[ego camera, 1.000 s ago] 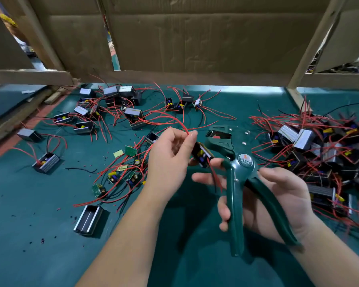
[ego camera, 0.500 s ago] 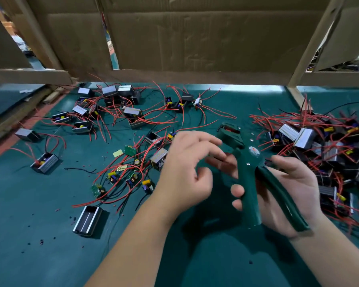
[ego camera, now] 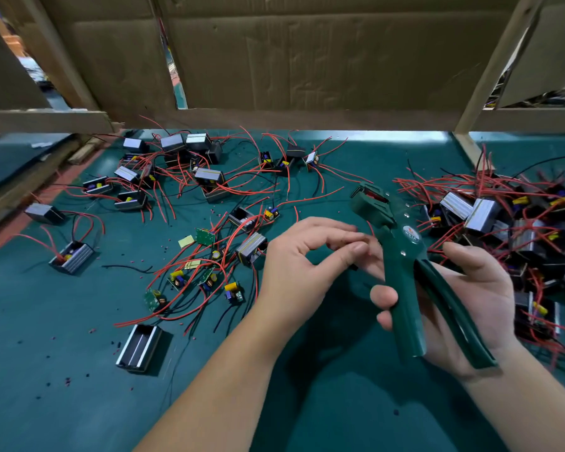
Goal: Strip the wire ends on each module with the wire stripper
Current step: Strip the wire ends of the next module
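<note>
My right hand (ego camera: pixel 477 288) grips the handles of the green wire stripper (ego camera: pixel 405 305), whose jaws (ego camera: pixel 369 197) point up and to the left. My left hand (ego camera: pixel 300 265) hovers just left of the stripper, thumb and fingers curled toward each other near my right fingertips. A small dark piece (ego camera: pixel 354 267) shows under the left thumb, and whether the hand holds it cannot be told. A grey cased module (ego camera: pixel 252 249) with red wires lies on the green mat (ego camera: pixel 79 370) left of my left hand.
A dense pile of modules with red wires (ego camera: pixel 509 223) lies to the right. More modules (ego camera: pixel 177 158) are scattered at the back left, with bare boards (ego camera: pixel 206 278) in the middle. An empty casing (ego camera: pixel 141 347) lies near left. Cardboard and a wooden frame (ego camera: pixel 307 60) close off the back.
My left hand has dropped from holding a wire up and moved right, against the stripper. The board it held is now out of plain sight. The stripper shifted right and tilted.
</note>
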### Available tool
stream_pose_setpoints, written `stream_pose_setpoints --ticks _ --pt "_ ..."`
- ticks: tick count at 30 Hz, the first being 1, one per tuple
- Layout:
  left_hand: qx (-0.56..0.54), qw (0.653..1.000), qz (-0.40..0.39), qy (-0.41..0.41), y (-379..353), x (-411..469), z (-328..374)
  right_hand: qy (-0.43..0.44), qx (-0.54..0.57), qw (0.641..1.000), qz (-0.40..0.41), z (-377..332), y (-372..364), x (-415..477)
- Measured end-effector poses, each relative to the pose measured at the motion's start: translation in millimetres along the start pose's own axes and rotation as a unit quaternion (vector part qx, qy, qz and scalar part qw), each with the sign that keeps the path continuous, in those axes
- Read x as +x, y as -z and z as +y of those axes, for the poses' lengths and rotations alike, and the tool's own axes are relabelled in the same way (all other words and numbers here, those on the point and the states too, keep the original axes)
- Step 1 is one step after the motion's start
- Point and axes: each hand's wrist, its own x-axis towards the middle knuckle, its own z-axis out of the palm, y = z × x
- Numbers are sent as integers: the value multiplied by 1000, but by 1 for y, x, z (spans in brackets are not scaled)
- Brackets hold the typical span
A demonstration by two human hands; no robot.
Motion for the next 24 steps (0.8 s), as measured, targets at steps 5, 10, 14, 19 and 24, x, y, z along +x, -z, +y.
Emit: stream_pose_setpoints --ticks 5,10,14,19,24 --pt "5 997 -78 0 4 3 -1 5 59 998 -17 -3 1 -2" --pt "21 999 -30 -7 2 2 -2 3 59 998 -17 0 -1 0" --pt "-93 995 -12 46 1 4 1 -4 28 999 -20 -3 -5 1" --pt "-286 946 45 145 17 11 8 22 -70 996 52 -8 -10 -2" --pt "-203 966 54 152 25 13 10 44 -162 975 147 2 -11 -2"
